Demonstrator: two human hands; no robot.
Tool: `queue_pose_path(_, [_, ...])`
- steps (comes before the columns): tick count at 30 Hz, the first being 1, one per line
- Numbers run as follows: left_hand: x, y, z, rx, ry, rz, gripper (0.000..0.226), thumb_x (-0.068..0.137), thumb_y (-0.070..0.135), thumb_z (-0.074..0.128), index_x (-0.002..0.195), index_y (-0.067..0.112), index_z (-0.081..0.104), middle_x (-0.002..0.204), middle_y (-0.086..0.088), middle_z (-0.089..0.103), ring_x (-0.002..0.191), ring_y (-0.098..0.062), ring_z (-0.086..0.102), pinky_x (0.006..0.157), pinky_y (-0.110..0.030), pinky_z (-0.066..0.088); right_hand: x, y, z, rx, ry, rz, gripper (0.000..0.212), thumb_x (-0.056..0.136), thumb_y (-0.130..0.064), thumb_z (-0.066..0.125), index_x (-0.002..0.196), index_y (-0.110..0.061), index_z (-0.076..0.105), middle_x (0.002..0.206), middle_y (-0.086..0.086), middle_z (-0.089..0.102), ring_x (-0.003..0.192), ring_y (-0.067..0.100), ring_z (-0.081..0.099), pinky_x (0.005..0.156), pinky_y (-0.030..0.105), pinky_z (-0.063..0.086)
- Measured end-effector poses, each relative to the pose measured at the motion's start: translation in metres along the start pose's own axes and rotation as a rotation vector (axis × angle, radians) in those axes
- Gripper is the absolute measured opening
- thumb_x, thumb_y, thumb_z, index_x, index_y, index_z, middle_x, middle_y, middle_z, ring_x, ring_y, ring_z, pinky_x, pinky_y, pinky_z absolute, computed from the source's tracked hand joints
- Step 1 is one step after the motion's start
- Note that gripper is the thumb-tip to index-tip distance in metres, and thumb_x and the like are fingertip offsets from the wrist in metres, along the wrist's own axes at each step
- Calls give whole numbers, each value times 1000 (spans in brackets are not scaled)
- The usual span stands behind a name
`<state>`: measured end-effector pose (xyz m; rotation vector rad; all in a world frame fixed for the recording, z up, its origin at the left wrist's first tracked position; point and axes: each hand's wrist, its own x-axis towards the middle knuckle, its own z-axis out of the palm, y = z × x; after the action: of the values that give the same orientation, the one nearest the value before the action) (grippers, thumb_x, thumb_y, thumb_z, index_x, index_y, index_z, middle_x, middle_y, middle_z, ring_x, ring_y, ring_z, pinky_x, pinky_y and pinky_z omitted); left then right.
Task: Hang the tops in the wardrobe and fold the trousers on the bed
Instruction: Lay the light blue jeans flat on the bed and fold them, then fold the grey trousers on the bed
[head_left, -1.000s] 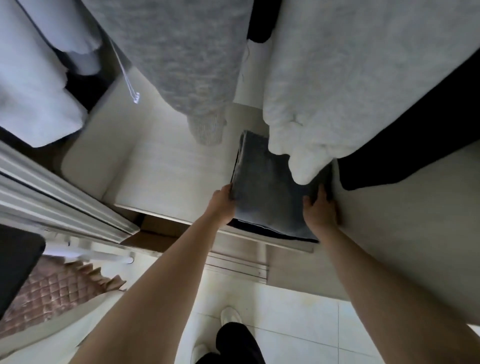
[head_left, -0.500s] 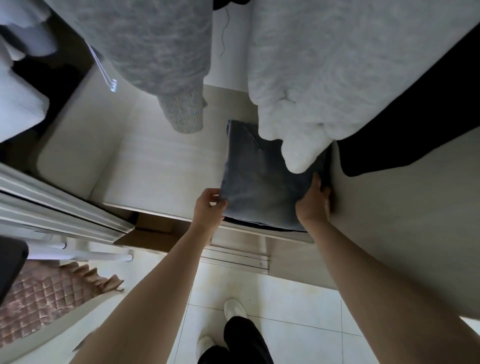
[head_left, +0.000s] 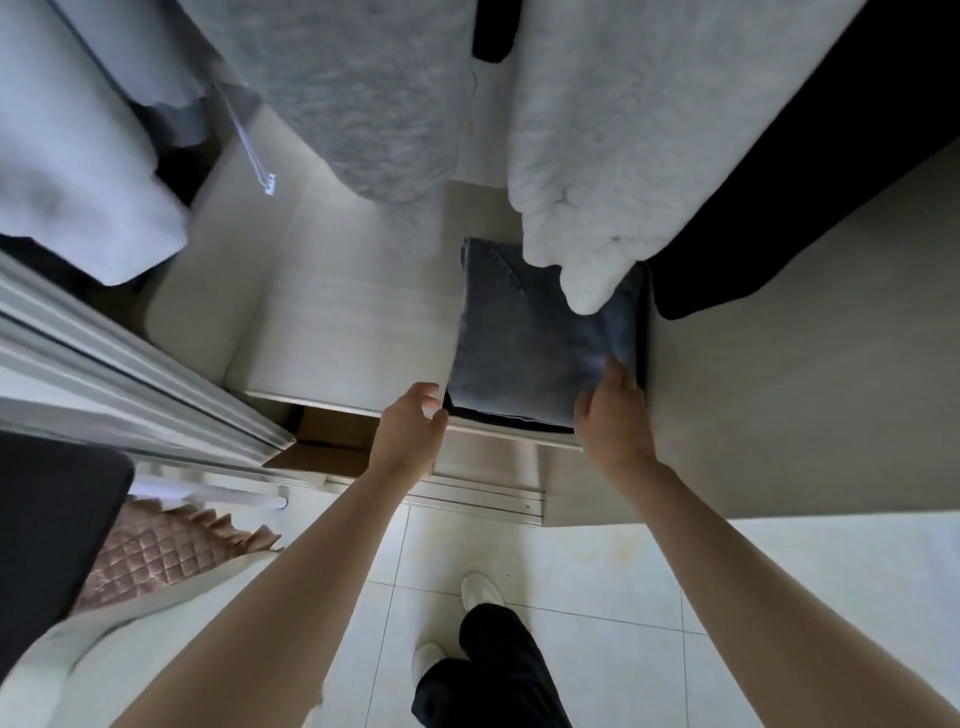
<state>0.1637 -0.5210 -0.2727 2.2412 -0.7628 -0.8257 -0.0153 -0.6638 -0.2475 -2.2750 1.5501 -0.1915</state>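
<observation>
A folded pair of dark grey-blue trousers (head_left: 535, 343) lies on the pale wardrobe shelf (head_left: 353, 332), against the right side panel, on top of a darker folded garment. My left hand (head_left: 410, 431) hovers at the stack's front left corner, fingers loosely curled, holding nothing. At the front right corner my right hand (head_left: 613, 410) has its fingertips on the trousers' edge. Above hang a grey knitted top (head_left: 353, 93) and a white fluffy top (head_left: 623, 130); the white sleeve covers the trousers' far right part.
A black garment (head_left: 779, 197) hangs at the right by the wardrobe side panel (head_left: 779, 405). White garments (head_left: 67, 171) hang at the left behind the sliding door rails (head_left: 119, 384). A pink quilted cover (head_left: 166, 551) lies at lower left. My feet stand on white tiles (head_left: 597, 571).
My left hand has let go of the trousers' left edge and drawn back to the shelf's front. My right hand has slid toward the front right corner. The trousers stay on the shelf.
</observation>
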Motion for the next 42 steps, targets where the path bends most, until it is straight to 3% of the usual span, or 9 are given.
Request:
queue_pose_path(6, [-80, 16, -46, -28, 93, 138, 32, 96, 17, 53, 127, 17, 58, 102, 6, 68, 92, -9, 63, 78, -12, 43, -88, -47, -39, 59, -43, -225, 49, 95, -17, 52, 138, 3, 41, 129, 25, 51, 119, 41, 46, 101, 43, 37])
queue_pose_path(10, [-156, 11, -69, -29, 194, 160, 29, 95, 15, 54, 123, 17, 60, 93, 13, 64, 90, -8, 63, 72, -1, 38, -149, -76, -64, 128, -126, -370, 47, 98, -22, 48, 141, -6, 38, 137, 14, 47, 126, 29, 43, 106, 34, 35])
queue_pose_path(17, [-274, 8, -90, -132, 455, -82, 20, 99, 33, 49, 117, 41, 53, 93, 21, 64, 83, 11, 57, 69, -5, 37, -218, -96, -95, 141, -323, -574, 46, 99, -34, 43, 142, -18, 38, 139, 3, 48, 122, 16, 49, 93, 23, 44])
queue_pose_path(22, [-323, 12, -82, -160, 567, -229, 20, 100, 34, 49, 119, 33, 57, 102, 11, 67, 89, -2, 63, 73, -10, 43, -231, -77, -107, 137, -471, -785, 45, 98, -36, 44, 140, -20, 40, 138, 0, 49, 122, 11, 48, 90, 12, 38])
queue_pose_path(25, [-358, 21, -64, -205, 725, -278, 20, 98, 30, 51, 116, 28, 60, 93, 9, 70, 90, -5, 64, 69, -7, 44, -229, -61, -113, 131, -546, -942, 41, 98, -29, 47, 137, -17, 44, 129, 0, 54, 116, 12, 49, 86, 9, 31])
queue_pose_path(28, [-395, 33, -35, -281, 878, -395, 19, 96, 25, 53, 113, 26, 62, 89, 7, 71, 89, -7, 64, 73, -19, 47, -225, -47, -119, 134, -649, -1047, 36, 98, -29, 46, 133, -19, 47, 121, -2, 57, 111, 11, 51, 86, 16, 38])
queue_pose_path(32, [-446, 56, 12, -367, 983, -542, 18, 96, 20, 53, 110, 24, 64, 87, 7, 71, 88, -8, 65, 73, -21, 49, -239, -35, -129, 115, -772, -1135, 36, 99, -28, 46, 133, -17, 48, 119, -3, 58, 113, 14, 52, 90, 26, 44])
queue_pose_path(36, [-508, 80, 63, -403, 1101, -661, 18, 96, 23, 53, 111, 25, 63, 86, 7, 71, 87, -9, 65, 77, -32, 54, -283, -17, -141, 82, -909, -1307, 35, 99, -31, 45, 130, -17, 51, 120, -5, 58, 115, 12, 51, 94, 25, 42])
queue_pose_path(42, [-602, 89, 145, -472, 1327, -842, 24, 97, 25, 52, 120, 31, 56, 87, 8, 69, 87, -7, 63, 71, -30, 53, -369, 21, -147, -10, -1129, -1570, 36, 99, -36, 43, 131, -21, 48, 118, -9, 56, 115, 7, 50, 94, 21, 40])
